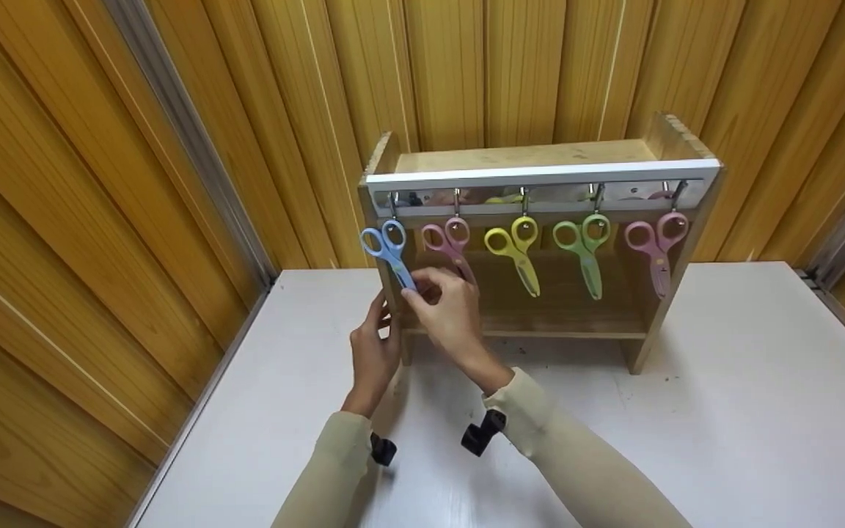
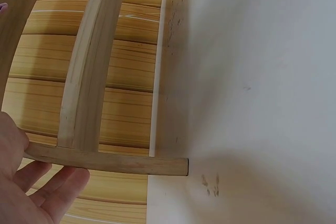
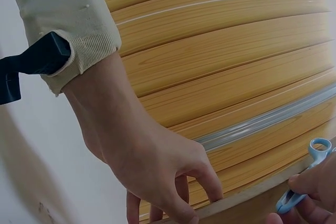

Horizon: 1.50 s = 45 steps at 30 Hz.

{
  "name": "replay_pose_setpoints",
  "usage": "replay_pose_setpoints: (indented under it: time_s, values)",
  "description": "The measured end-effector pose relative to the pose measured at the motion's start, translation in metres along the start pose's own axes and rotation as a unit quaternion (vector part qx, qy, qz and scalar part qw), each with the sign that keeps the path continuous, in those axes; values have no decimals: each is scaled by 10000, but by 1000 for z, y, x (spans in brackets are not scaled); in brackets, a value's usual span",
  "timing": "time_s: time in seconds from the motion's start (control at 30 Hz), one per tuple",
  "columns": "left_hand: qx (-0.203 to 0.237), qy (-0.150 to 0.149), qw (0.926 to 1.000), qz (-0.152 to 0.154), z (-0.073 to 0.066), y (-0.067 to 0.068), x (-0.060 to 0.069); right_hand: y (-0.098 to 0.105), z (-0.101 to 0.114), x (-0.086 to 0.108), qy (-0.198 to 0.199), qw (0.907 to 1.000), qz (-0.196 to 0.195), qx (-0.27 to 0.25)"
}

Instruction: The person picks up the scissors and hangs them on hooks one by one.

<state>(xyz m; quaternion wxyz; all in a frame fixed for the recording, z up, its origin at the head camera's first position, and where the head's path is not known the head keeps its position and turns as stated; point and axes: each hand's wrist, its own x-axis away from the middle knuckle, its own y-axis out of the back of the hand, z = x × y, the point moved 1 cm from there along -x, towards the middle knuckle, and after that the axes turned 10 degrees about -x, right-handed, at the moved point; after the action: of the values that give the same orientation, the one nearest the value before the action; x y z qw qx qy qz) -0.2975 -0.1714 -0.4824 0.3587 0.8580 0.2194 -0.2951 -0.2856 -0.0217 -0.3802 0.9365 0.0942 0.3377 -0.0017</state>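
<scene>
A pair of blue scissors hangs by one handle loop at the leftmost hook of a wooden rack, its blades slanting down to the right. My right hand pinches the blade end between thumb and fingers; the right wrist view also shows these blue scissors. Lower down, my left hand grips the rack's left side panel, thumb on one side and fingers on the other. Beside the blue pair hang pink scissors, partly covered by my right hand.
Farther right on the hooks hang yellow scissors, green scissors and another pink pair. The rack stands on a white table. Wood-patterned walls enclose the back and sides, with a metal strip in the left corner.
</scene>
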Motion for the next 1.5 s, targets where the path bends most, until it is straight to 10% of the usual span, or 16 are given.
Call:
replay_pose_setpoints:
  time_s: [1.5]
  values:
    - [334,-14,9994,-8,-1,0,2,-8,-19,15,-84,9997,-249,-7]
